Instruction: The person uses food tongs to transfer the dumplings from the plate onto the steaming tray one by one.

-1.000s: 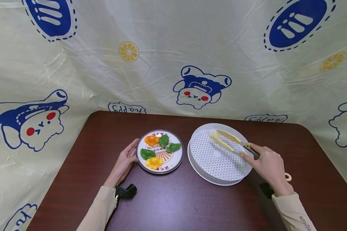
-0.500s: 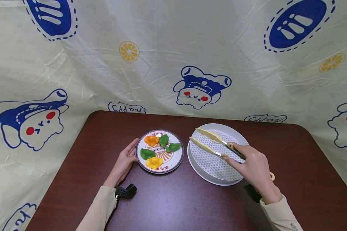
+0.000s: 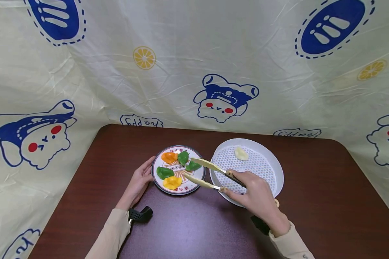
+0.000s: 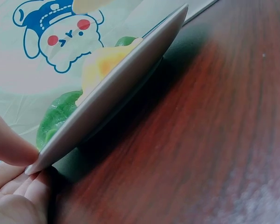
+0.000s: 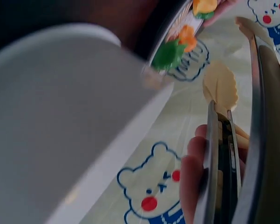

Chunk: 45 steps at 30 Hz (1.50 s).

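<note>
Tongs [image 3: 205,175], gripped in the right hand [image 3: 256,194], hover with tips spread over the dumpling plate [image 3: 199,178] on the table [image 3: 188,230], its rim touched by the left hand's [image 3: 138,181] relaxed fingers; closing on a dumpling [image 3: 193,166] seems next.

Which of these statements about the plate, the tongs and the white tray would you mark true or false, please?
1. The right hand holds the tongs. True.
2. The tongs grip a green dumpling. False: their tips stand apart over the plate's right edge with nothing between them.
3. The left hand touches the plate's rim. True: the left wrist view shows fingers at the edge.
4. The white tray holds three dumplings. False: only one pale dumpling lies in it.
5. The plate carries five coloured dumplings. True: one orange, one yellow, three green.
</note>
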Each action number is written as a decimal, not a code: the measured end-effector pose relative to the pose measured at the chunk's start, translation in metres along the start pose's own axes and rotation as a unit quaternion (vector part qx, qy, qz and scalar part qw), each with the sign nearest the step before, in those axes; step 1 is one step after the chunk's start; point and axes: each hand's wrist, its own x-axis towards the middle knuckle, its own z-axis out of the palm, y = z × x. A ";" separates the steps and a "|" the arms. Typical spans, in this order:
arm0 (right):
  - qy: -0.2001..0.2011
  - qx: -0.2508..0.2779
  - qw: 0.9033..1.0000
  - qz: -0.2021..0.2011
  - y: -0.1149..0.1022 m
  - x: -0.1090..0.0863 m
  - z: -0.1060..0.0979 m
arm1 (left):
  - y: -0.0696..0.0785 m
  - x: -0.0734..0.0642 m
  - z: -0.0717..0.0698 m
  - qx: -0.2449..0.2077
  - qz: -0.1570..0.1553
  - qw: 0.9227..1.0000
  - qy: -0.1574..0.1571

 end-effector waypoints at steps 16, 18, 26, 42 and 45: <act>-0.103 -0.003 0.995 0.011 -0.024 0.006 0.033 | 0.001 0.001 -0.002 0.000 -0.012 1.000 0.004; -0.108 -0.003 0.994 0.009 -0.025 0.008 0.034 | 0.001 0.001 -0.002 0.001 -0.010 1.000 0.004; -0.124 0.001 0.992 0.019 -0.028 0.009 0.039 | 0.001 0.000 -0.001 -0.005 -0.009 1.000 0.004; -0.048 0.006 0.999 0.009 -0.018 0.000 0.024 | 0.000 -0.001 -0.001 0.001 -0.005 1.000 0.001; -0.041 0.009 0.999 0.011 -0.014 -0.001 0.018 | 0.000 -0.001 -0.001 -0.002 0.003 1.000 -0.002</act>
